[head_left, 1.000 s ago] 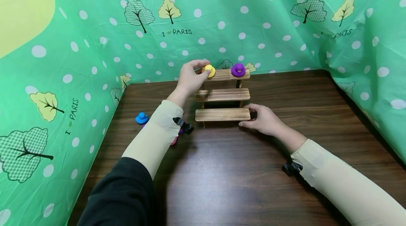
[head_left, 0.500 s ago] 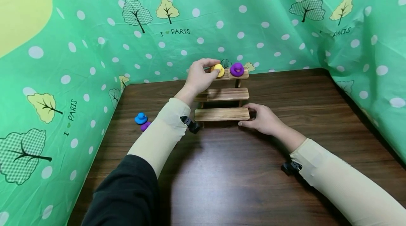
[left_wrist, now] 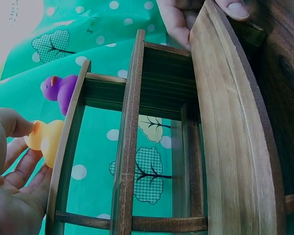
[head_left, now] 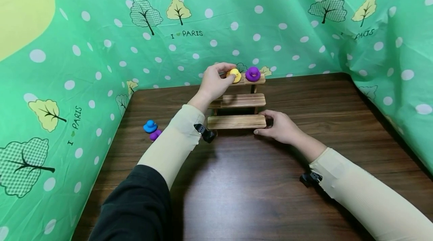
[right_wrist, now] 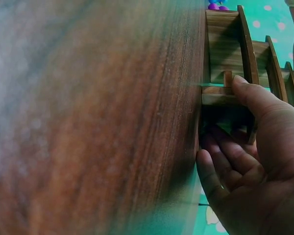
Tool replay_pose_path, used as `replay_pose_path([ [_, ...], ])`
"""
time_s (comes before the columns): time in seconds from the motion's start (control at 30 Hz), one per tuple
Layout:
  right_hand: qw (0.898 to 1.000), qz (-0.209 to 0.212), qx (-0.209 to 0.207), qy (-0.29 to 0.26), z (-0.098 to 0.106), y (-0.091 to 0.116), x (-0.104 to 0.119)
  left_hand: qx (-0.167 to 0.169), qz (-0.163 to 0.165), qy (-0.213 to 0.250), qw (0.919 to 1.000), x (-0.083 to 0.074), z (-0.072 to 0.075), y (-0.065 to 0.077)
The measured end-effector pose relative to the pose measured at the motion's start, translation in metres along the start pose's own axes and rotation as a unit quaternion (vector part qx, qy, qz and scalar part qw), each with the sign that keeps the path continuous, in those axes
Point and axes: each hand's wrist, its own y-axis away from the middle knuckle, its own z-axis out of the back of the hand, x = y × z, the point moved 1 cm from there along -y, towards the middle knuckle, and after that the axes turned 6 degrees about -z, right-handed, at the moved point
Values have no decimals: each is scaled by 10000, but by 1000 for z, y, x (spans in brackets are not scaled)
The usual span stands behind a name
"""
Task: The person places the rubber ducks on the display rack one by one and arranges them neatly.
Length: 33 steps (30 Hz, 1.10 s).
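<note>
A three-tier wooden display stand point(head_left: 236, 122) stands toward the back of the table. My left hand point(head_left: 212, 83) reaches to its top tier and pinches a yellow rubber duck point(head_left: 235, 76) between thumb and fingers. In the left wrist view this yellow duck point(left_wrist: 51, 142) sits against the top board, beside a purple rubber duck point(left_wrist: 63, 95). That purple duck point(head_left: 253, 74) is at the tier's right end in the head view. My right hand point(head_left: 284, 127) holds the right end of the bottom tier, its thumb on the front edge and its fingers behind, as the right wrist view shows.
Left of the stand, a blue rubber duck point(head_left: 150, 126) and another purple duck point(head_left: 155, 135) lie on the dark wooden table point(head_left: 236, 181). My left sleeve passes close to them. A green dotted cloth point(head_left: 203, 38) hangs behind and along both sides.
My left hand has moved right along the top tier with the yellow duck, closer to the purple one, mostly in the first half second. The right hand stays at the bottom tier.
</note>
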Motion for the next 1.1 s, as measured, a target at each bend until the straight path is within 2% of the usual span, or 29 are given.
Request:
replay_pose_path([
  [0.27,10000,-16,-1,24,0,0,0,-2,37,-6,10000,0,0,0],
  [0.67,10000,-6,-43,64,0,0,-1,-141,74,474,9988,2,9,5],
  [0.87,10000,-47,-18,73,0,-1,0,-321,41,477,9983,6,29,12],
  [1.1,9999,-76,-14,112,1,0,0,-679,-52,493,9965,18,65,32],
])
